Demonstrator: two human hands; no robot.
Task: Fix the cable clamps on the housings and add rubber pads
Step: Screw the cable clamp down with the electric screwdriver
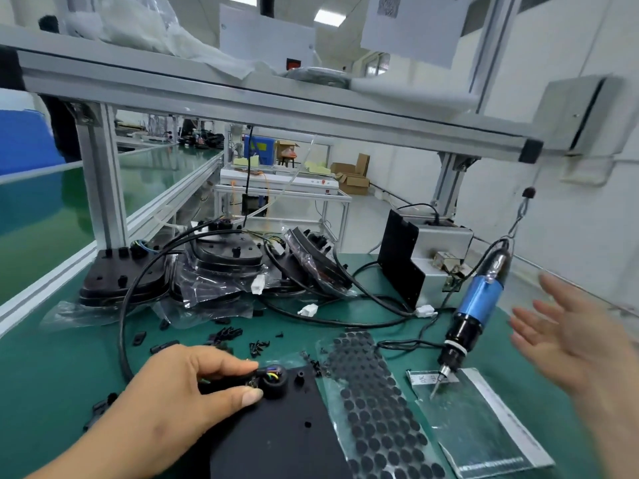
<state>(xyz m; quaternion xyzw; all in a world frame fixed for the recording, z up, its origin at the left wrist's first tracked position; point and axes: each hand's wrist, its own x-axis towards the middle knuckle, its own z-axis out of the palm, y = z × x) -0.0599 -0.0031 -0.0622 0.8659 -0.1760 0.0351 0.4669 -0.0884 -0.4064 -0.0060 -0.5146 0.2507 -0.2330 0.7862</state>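
Currently left hand [179, 395] pinches the cable [253, 376] on the housing [276, 430]; right hand [574, 344] hovers spread.

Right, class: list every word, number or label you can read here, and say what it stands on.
Nothing reads clearly.
White label on the silver bag: characters, too blurred.
Print strip along that bag's near edge: too small.
Hanging sheet overhead: blurred code square, no words.

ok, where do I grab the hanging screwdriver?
The screwdriver: wrap its blue barrel, coming from the right. It hangs tilted, bit pointing down-left; the barrel is its straight, thick section, and the open right hand sits on that side.
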